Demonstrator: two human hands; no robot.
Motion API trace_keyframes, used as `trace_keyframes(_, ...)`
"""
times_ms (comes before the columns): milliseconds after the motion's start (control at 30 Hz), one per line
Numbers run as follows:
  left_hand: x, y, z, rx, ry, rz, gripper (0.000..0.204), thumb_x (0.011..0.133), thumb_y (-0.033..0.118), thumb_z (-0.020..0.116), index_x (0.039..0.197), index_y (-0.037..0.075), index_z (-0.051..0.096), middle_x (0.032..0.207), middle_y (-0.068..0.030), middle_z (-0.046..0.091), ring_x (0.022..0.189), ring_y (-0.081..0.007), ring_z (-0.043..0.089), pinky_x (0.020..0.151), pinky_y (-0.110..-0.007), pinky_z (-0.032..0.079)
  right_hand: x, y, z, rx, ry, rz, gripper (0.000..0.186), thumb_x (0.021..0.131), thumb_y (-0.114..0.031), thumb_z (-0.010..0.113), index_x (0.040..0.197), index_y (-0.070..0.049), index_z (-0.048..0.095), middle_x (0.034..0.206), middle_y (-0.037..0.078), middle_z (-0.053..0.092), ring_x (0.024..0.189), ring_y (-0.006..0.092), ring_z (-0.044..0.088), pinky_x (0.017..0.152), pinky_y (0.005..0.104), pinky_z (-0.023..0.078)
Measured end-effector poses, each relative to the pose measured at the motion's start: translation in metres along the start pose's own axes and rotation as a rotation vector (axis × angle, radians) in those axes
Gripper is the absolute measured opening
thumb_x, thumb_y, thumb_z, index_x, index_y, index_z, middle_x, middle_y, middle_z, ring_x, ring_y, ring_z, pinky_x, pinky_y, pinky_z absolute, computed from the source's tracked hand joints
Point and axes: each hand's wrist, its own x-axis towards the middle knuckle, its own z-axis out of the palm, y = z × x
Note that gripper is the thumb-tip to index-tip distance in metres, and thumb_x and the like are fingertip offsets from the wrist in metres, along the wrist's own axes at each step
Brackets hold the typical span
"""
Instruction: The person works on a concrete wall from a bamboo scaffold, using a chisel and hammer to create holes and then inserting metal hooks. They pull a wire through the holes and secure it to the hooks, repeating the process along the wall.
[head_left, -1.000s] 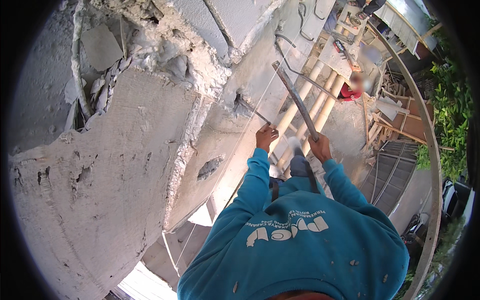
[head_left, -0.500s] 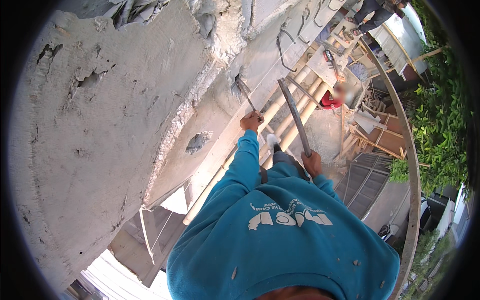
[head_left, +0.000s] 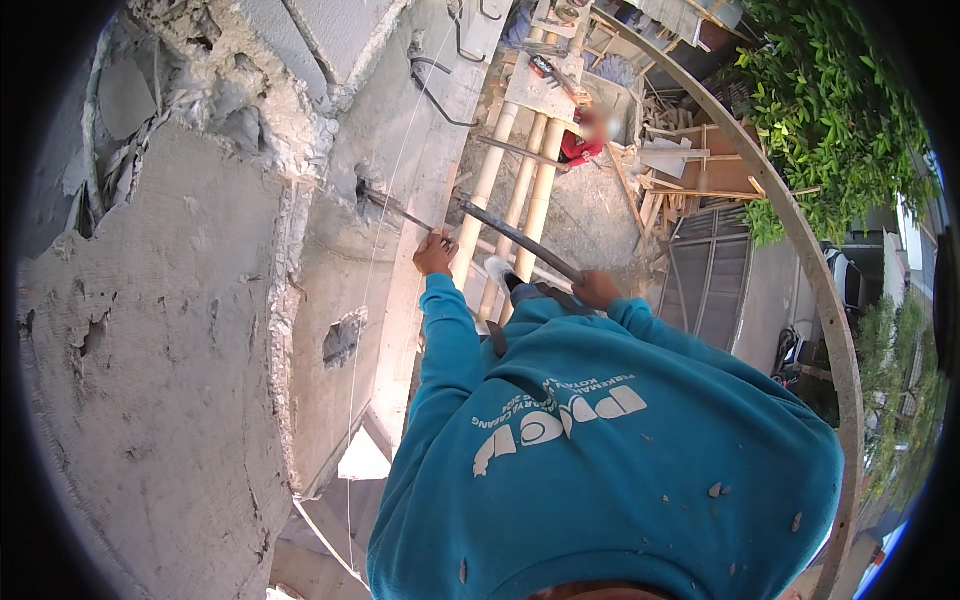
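My left hand (head_left: 435,253) is closed around a thin metal chisel (head_left: 400,211). The chisel's far end meets a small dark hole (head_left: 364,190) in the grey concrete wall (head_left: 340,250). In my right hand (head_left: 598,290) is a long dark metal bar (head_left: 522,240), gripped near one end. Its other end points left, just beyond my left hand and apart from the chisel. A rough square hollow (head_left: 344,338) shows in the concrete below the chisel.
Bamboo poles (head_left: 514,190) run beneath me, with a board (head_left: 545,85) and tools farther along. A person in red (head_left: 582,145) is below, near scrap wood (head_left: 690,180). Bent rebar (head_left: 440,100) sticks out of the concrete. A curved strip (head_left: 815,260) arches at right.
The view has turned, shifting the scene left. The bar has swung down leftward, its free end closer to the left hand and chisel. Both hands keep their grips.
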Motion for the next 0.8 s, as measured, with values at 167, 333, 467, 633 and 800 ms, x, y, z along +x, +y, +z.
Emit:
trace_keyframes(167,-0.006,0.01,-0.029,0.118,-0.079,-0.013,0.025,0.089,0.019,0.065,0.102,-0.003,0.065,0.095,-0.0105,0.065,0.079,-0.0255,0.065,0.066,-0.036,0.059,-0.005,0.064,0.048,-0.144,-0.14,0.151,0.032,0.077,-0.026,0.062,0.095,-0.001,0.069,0.091,0.023,0.068,0.084,0.0385,0.067,0.078,0.0465,0.053)
trace_keyframes(333,-0.038,0.009,-0.078,0.188,-0.118,-0.023,0.034,0.09,0.022,0.064,0.113,-0.003,0.061,0.099,-0.0123,0.066,0.082,-0.025,0.066,0.07,-0.034,0.058,-0.04,0.107,0.085,-0.124,-0.337,0.33,0.034,0.076,-0.026,0.065,0.099,-0.002,0.07,0.097,0.02,0.069,0.089,0.0344,0.068,0.078,0.0418,0.054)
trace_keyframes(467,-0.084,0.006,-0.126,0.259,-0.174,-0.072,0.041,0.091,0.026,0.064,0.119,-0.003,0.058,0.104,-0.0136,0.066,0.084,-0.0237,0.066,0.072,-0.033,0.057,-0.052,0.126,0.133,-0.129,-0.29,0.322,0.037,0.077,-0.029,0.066,0.1,-0.001,0.069,0.101,0.02,0.068,0.094,0.035,0.067,0.08,0.042,0.053)
trace_keyframes(633,-0.14,-0.014,-0.185,0.343,-0.158,-0.125,0.043,0.091,0.024,0.062,0.123,-0.003,0.056,0.106,-0.0146,0.066,0.085,-0.0222,0.066,0.071,-0.032,0.056,-0.018,0.176,0.208,-0.112,-0.319,0.292,0.04,0.079,-0.031,0.066,0.102,0.001,0.069,0.103,0.022,0.067,0.098,0.0365,0.065,0.082,0.0432,0.053)
trace_keyframes(800,-0.175,-0.052,-0.258,0.371,0.002,-0.204,0.038,0.091,0.02,0.06,0.122,-0.001,0.057,0.104,-0.0134,0.067,0.08,-0.0184,0.066,0.066,-0.028,0.053,-0.001,0.134,0.211,-0.084,-0.282,0.195,0.038,0.078,-0.03,0.065,0.101,0.001,0.069,0.102,0.022,0.068,0.097,0.0358,0.066,0.082,0.0435,0.053)
